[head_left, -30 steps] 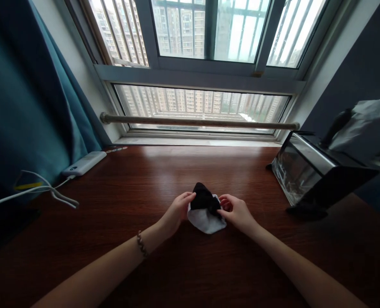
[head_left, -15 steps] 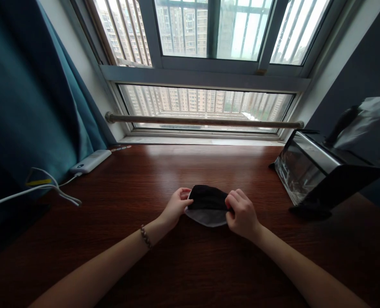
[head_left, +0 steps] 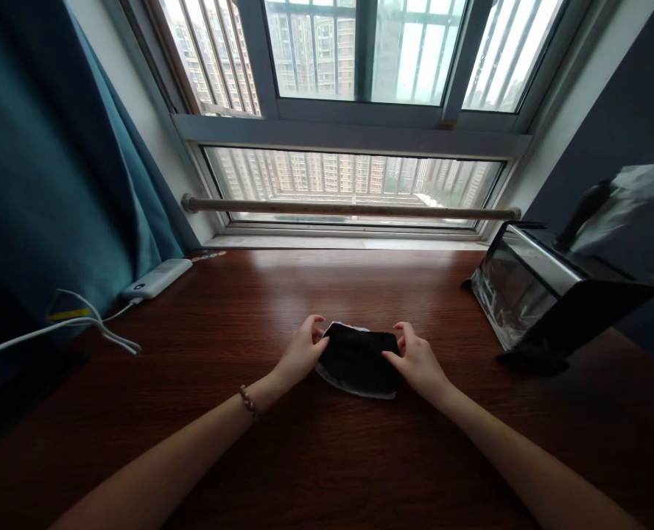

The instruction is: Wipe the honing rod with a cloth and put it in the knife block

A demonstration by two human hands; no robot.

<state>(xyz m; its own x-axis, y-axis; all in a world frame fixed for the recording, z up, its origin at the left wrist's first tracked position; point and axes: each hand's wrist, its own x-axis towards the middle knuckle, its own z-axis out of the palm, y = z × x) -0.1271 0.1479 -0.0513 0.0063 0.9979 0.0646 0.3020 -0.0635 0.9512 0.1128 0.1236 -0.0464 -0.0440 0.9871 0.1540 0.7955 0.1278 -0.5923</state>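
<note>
A small black cloth piece with a pale grey-white edge is spread between my hands, just above or on the brown tabletop; I cannot tell whether it touches. Its kind is not clear. My left hand pinches the upper left side, thumb in front and fingers mostly behind. At the opposite side, my right hand has its thumb over the black face and its fingers curled round the right edge. A beaded bracelet circles my left wrist.
The wooden table reaches to a window with a metal rail. On the right stands a black bin-like box with clear plastic. A white power bank and white cables lie left, beside a teal curtain.
The lower grey part of the cloth has turned black, leaving only a pale rim showing. My right hand has loosened from a tight pinch to a wider thumb-and-finger hold.
</note>
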